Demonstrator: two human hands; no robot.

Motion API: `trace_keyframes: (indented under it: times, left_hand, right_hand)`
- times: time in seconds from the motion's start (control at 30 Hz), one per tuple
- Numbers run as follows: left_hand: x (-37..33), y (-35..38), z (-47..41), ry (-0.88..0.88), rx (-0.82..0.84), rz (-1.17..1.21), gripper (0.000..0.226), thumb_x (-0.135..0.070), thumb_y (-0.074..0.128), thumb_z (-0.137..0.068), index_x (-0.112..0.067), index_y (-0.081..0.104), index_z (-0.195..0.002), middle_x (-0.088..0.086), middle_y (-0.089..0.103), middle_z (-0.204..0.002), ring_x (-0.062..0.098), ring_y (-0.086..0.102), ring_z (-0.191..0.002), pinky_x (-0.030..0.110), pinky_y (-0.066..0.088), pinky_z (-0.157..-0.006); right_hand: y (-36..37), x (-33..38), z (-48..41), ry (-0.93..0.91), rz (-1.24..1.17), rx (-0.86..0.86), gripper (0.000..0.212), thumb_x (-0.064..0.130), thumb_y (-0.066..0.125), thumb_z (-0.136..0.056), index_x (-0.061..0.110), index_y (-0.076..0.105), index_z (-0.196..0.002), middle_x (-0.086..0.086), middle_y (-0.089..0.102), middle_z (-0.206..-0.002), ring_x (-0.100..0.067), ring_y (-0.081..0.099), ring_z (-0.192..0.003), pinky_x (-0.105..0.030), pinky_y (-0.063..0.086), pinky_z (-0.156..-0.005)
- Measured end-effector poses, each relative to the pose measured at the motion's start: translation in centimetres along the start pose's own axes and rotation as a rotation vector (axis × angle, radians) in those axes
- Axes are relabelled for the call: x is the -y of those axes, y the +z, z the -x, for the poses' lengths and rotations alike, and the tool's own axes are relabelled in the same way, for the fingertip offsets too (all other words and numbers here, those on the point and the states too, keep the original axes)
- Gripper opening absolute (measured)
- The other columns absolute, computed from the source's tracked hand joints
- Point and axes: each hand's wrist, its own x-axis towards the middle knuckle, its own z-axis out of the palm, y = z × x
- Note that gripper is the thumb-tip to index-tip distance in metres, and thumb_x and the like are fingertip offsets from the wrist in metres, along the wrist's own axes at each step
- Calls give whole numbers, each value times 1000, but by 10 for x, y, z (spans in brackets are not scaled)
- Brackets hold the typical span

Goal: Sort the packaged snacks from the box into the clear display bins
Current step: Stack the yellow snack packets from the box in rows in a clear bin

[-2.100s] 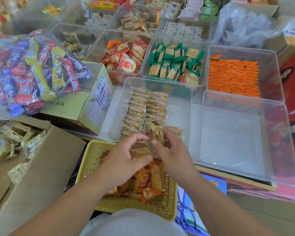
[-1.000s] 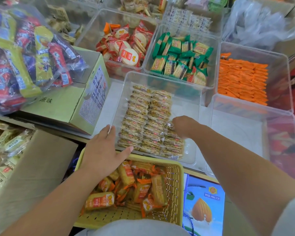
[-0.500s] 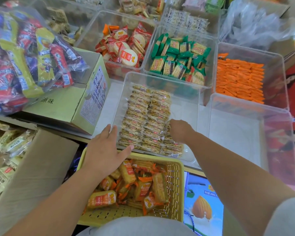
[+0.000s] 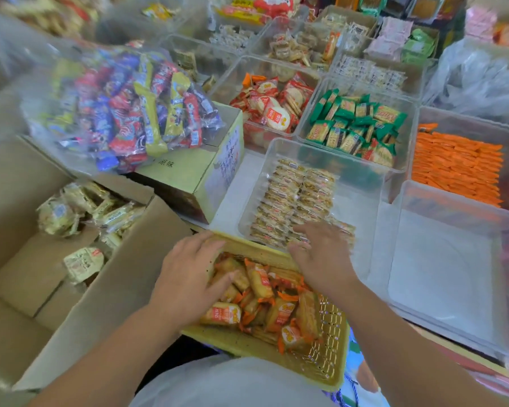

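Holding nothing in either grip. Left grip [image 4: 188,277] open, fingers loosely spread, lying across left rim of yellow basket [image 4: 329,362], thumb touching orange snack packs [image 4: 259,282] heaped inside. Right grip [image 4: 321,257] open too, fingers splayed, motion-blurred, over far rim of basket and near end of clear bin [image 4: 362,201]; contact with rim or packs impossible to tell. Inside that bin: tan cracker packs [image 4: 294,195] stacked in two neat rows, with a few more just beside right grip. Basket in lap, against white shirt [image 4: 232,383].

Left of basket: open cardboard box [image 4: 124,274] with pale yellow snack packs [image 4: 83,262] loose inside. Behind box: yellow-green carton [image 4: 188,177] on the surface, clear bag of mixed colourful bars [image 4: 135,113] lying on top of it.

Right of the cracker bin: second clear bin [image 4: 441,274], touching or just beside it. Back row, left to right: bin of red-and-white round cracker packs [image 4: 271,113], bin of green packs [image 4: 356,124], bin of flat orange packs [image 4: 456,165] in tidy rows. Further bins and bagged goods behind, too blurred to name.
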Motion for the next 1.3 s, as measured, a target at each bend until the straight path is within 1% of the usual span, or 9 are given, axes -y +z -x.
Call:
trace_keyframes:
  times: [0.2, 0.33, 0.53, 0.67, 0.83, 0.97, 1.1, 1.23, 1.3]
  left_hand:
    - [49, -33, 65, -147, -190, 118, 59, -57, 64, -84, -16, 71, -126, 3, 60, -140, 28, 53, -130, 38, 35, -109]
    - [99, -50, 102, -240, -317, 174, 47, -51, 72, -86, -27, 68, -125, -18, 50, -137, 7, 42, -130, 32, 32, -109]
    - [199, -74, 134, -450, -225, 104, 53, -50, 74, -87, -24, 64, -133, -3, 61, -137, 26, 51, -131, 42, 40, -111]
    - [260, -94, 146, -470, -172, 132, 53, -44, 78, -87, -20, 65, -132, 2, 63, -128, 31, 52, -125, 43, 43, -103]
    - [318, -125, 124, -400, -48, 169, 63, -54, 70, -89, -27, 53, -143, 1, 51, -146, 26, 41, -138, 44, 38, -113]
    - [351, -148, 70, -329, 7, 157, 72, -58, 68, -88, -29, 45, -150, 2, 46, -151, 28, 41, -138, 43, 38, -111]
    - [380, -153, 1, -348, 14, 193, 77, -48, 74, -87, -19, 43, -151, 12, 50, -148, 34, 47, -136, 41, 40, -109]
    - [407, -136, -50, -400, 103, 150, 83, -42, 64, -97, -13, 23, -162, 15, 25, -168, 35, 27, -153, 41, 25, -124]
    - [416, -125, -66, -392, 147, 177, 74, -36, 58, -103, -12, 22, -163, 15, 27, -167, 36, 29, -152, 40, 25, -124]
  right_hand:
    - [39, 94, 16, -334, -26, 96, 41, 44, 58, -97, 30, 59, -136, 5, 49, -147, -20, 33, -143, -40, 21, -120]
    - [73, 151, 27, -502, -34, 215, 44, 47, 56, -97, 31, 55, -139, 4, 43, -152, -18, 31, -143, -36, 21, -120]
    - [120, 229, 30, -596, -29, 205, 49, 52, 55, -96, 30, 56, -140, 1, 38, -156, -20, 23, -148, -39, 18, -123]
    - [157, 278, 27, -537, 29, 175, 50, 59, 47, -94, 35, 56, -137, 5, 36, -158, -20, 8, -153, -42, 3, -123]
    - [192, 308, 27, -382, 339, 137, 55, 70, 34, -89, 42, 62, -128, 12, 43, -153, -24, 12, -152, -51, -21, -119]
    - [193, 311, 27, -347, 409, 118, 58, 69, 30, -86, 41, 68, -120, 13, 52, -145, -24, 23, -149, -52, -17, -120]
    - [190, 315, 30, -304, 434, 157, 56, 67, 29, -88, 42, 65, -122, 17, 47, -148, -22, 18, -149, -50, -20, -120]
    - [187, 319, 31, -284, 436, 166, 51, 64, 35, -88, 41, 66, -122, 17, 46, -148, -21, 18, -148, -51, -18, -120]
    - [188, 318, 31, -279, 434, 167, 51, 63, 34, -88, 40, 66, -121, 17, 48, -147, -21, 20, -148, -52, -16, -121]
